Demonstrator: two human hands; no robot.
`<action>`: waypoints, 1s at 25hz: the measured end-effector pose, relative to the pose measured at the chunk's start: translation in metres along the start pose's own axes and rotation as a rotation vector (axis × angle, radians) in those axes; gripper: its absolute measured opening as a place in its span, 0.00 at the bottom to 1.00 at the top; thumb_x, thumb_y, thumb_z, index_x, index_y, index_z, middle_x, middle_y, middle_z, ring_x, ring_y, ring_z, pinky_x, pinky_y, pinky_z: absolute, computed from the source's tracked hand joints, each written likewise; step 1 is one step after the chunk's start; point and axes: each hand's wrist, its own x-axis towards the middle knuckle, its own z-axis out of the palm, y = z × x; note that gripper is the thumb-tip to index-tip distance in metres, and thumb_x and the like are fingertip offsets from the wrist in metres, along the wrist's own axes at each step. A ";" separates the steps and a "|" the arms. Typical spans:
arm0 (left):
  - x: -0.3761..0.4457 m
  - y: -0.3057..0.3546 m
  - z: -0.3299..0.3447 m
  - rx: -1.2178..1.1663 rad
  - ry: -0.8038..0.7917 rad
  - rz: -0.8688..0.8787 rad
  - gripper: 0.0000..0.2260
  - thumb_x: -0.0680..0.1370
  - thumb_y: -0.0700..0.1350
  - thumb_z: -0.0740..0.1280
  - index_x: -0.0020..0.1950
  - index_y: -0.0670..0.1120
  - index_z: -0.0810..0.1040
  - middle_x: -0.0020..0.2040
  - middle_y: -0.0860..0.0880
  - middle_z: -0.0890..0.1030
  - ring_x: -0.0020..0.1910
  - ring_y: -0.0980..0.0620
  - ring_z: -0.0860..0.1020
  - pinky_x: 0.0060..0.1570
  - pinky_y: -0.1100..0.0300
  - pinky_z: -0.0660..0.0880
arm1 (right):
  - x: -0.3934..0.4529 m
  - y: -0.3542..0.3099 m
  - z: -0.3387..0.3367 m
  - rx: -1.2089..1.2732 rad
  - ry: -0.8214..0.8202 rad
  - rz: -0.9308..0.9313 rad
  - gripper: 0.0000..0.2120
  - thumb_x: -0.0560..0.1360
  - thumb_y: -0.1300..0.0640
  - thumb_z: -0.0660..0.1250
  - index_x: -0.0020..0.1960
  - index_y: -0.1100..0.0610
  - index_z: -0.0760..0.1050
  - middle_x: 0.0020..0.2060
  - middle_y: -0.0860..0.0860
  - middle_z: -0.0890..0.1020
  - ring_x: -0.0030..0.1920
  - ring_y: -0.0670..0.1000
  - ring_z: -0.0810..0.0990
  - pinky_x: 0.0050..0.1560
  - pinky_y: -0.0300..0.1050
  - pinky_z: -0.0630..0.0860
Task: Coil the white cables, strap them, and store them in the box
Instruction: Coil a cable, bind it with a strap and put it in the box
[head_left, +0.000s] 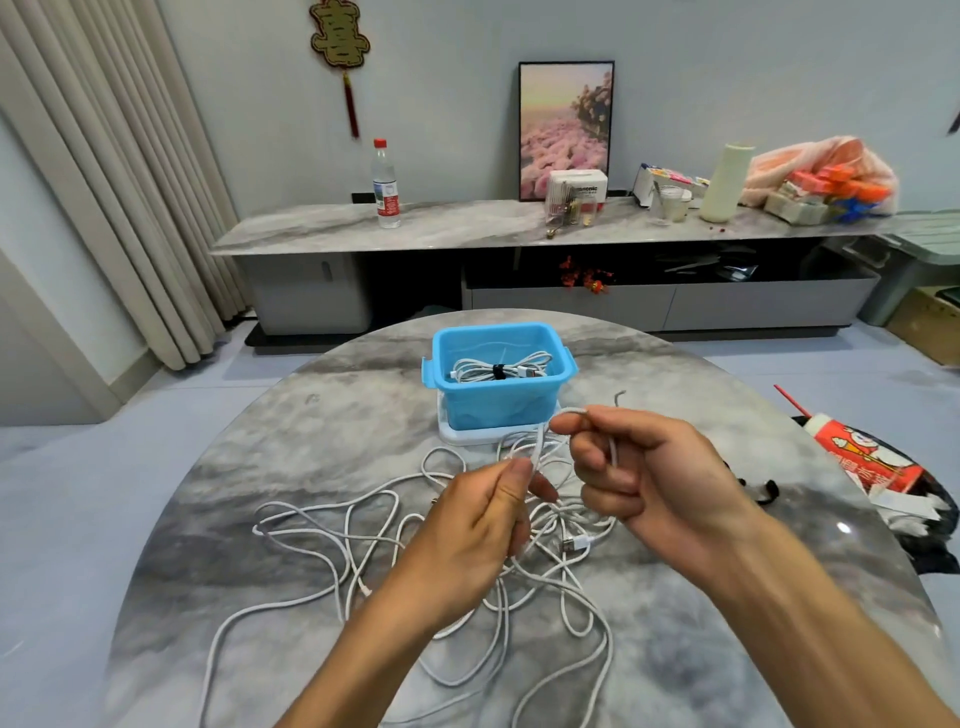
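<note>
We note the round table, its rim curving past the blue box at upper centre, with a bare top at lower right. Loose white cables sprawl at centre-left; one strapped coil lies inside the box. At frame centre the left hand pinches a cable strand while the right hand, fingers curled, grips the same strand's loop.

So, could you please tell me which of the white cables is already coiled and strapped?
The coiled cable lying inside the blue box, bound by a black strap. The loose cables lie tangled and unstrapped on the table.
</note>
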 end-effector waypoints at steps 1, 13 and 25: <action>-0.001 0.001 0.003 -0.066 -0.014 -0.032 0.24 0.79 0.61 0.52 0.42 0.46 0.79 0.26 0.51 0.71 0.25 0.55 0.67 0.29 0.61 0.63 | 0.000 0.003 0.003 0.074 0.002 0.016 0.12 0.72 0.58 0.63 0.44 0.65 0.81 0.29 0.53 0.72 0.23 0.45 0.60 0.21 0.36 0.54; -0.004 0.006 -0.007 0.024 0.176 -0.058 0.23 0.79 0.61 0.53 0.35 0.45 0.69 0.28 0.56 0.68 0.29 0.55 0.65 0.33 0.55 0.63 | -0.007 0.022 0.021 -0.193 0.101 -0.061 0.10 0.75 0.65 0.68 0.51 0.59 0.85 0.36 0.55 0.81 0.39 0.50 0.82 0.46 0.43 0.81; -0.005 0.007 0.009 -0.294 0.160 -0.141 0.18 0.80 0.58 0.55 0.35 0.52 0.72 0.25 0.52 0.69 0.23 0.52 0.67 0.25 0.58 0.68 | -0.011 0.034 0.031 -0.477 0.257 -0.371 0.12 0.71 0.68 0.75 0.46 0.57 0.74 0.33 0.52 0.81 0.29 0.56 0.83 0.31 0.47 0.80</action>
